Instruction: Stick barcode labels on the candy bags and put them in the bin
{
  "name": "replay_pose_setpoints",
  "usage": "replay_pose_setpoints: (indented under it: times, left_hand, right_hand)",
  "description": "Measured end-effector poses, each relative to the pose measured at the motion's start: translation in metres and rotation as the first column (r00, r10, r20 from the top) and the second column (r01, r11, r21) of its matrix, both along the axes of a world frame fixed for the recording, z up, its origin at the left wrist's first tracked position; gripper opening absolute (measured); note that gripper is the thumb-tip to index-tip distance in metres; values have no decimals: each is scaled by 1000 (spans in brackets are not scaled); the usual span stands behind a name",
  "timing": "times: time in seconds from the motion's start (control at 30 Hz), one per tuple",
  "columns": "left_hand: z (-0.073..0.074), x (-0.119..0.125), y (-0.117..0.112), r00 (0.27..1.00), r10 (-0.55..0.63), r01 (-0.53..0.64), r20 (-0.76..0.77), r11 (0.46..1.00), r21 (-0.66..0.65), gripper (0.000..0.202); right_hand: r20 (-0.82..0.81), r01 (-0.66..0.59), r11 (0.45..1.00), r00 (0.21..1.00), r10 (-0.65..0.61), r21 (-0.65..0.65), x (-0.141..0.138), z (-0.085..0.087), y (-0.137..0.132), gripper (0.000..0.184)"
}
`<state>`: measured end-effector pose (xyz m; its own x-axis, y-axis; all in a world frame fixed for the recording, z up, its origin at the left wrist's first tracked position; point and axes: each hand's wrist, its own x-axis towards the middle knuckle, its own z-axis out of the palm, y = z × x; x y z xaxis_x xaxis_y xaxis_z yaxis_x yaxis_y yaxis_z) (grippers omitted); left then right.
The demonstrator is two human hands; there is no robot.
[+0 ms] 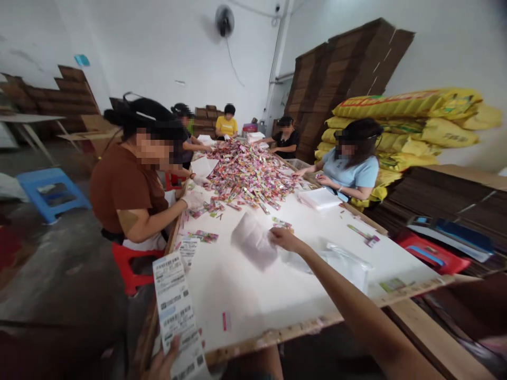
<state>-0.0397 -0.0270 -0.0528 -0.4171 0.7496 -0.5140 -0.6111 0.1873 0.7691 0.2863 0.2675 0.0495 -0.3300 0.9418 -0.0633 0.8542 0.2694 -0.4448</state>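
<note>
My right hand (285, 239) reaches over the white table and pinches the edge of a translucent plastic bag (255, 237), which is blurred by motion. At the lower left my left hand (168, 361) holds a strip of printed labels (174, 301) with barcodes, its upper end rising beside the table's edge. Beyond the plastic bag, small colourful packets (249, 169) form a big heap. More clear plastic bags (344, 264) lie flat to the right of my right forearm. A small pink label (226, 321) rests near the front edge.
Co-workers sit along the table (301, 311): a person in brown (127, 179) at left, one in light blue (352, 169) at right, others farther back. White sheets (319, 198) lie at right. Red stool (130, 264), blue stool (53, 192), yellow sacks (412, 126) and stacked cardboard (336, 79) stand around.
</note>
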Motion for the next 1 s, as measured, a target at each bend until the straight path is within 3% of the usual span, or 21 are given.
replay_pose_setpoints:
  times: [0.1,0.2,0.3,0.37,0.43,0.47,0.53,0.63,0.73,0.83,0.9,0.97,1.0]
  left_hand:
    - [23,12,7,996,-60,55,-69,996,-65,47]
    - [44,17,13,987,-83,87,-137,996,23,44]
    - [49,22,15,982,-108,122,-156,989,81,47]
    - [47,27,14,968,-150,167,-200,983,71,44]
    - [47,32,11,943,-210,237,-257,968,79,41]
    - [49,33,10,939,-240,270,-245,958,98,39]
    - [59,34,5,958,-276,284,-71,946,154,39]
    - [77,32,2,916,-240,206,322,969,138,46]
    - [80,29,6,868,-191,199,458,979,30,46]
    - [65,21,14,939,-46,55,341,998,-17,46]
    - [53,11,18,972,82,-83,222,997,-7,44]
    - [44,0,18,974,166,-173,158,985,30,44]
    - [42,-4,16,973,181,-190,141,981,51,45]
  right_hand:
    - [-52,-189,966,982,182,-178,-21,-30,-35,14]
    - [-94,-210,962,976,196,-175,-53,-47,-75,15]
    - [-293,-234,972,931,218,-22,-88,-36,-117,34]
    - [-473,-377,923,802,366,74,-108,-21,-147,51]
    - [-537,-475,861,686,491,181,-123,-12,-174,48]
    - [-521,-474,850,678,518,229,-128,-10,-186,36]
    - [-475,-408,850,707,525,332,-136,-14,-204,16]
    - [-379,-461,778,690,616,426,-140,-25,-224,18]
    - [-317,-537,720,658,683,439,-141,-19,-241,17]
    - [-407,-479,760,649,643,439,-131,12,-243,12]
    - [-564,-387,824,602,565,413,-119,33,-228,15]
    - [-726,-177,919,569,387,352,-106,40,-199,16]
    - [-758,-62,950,587,283,307,-101,35,-183,17]
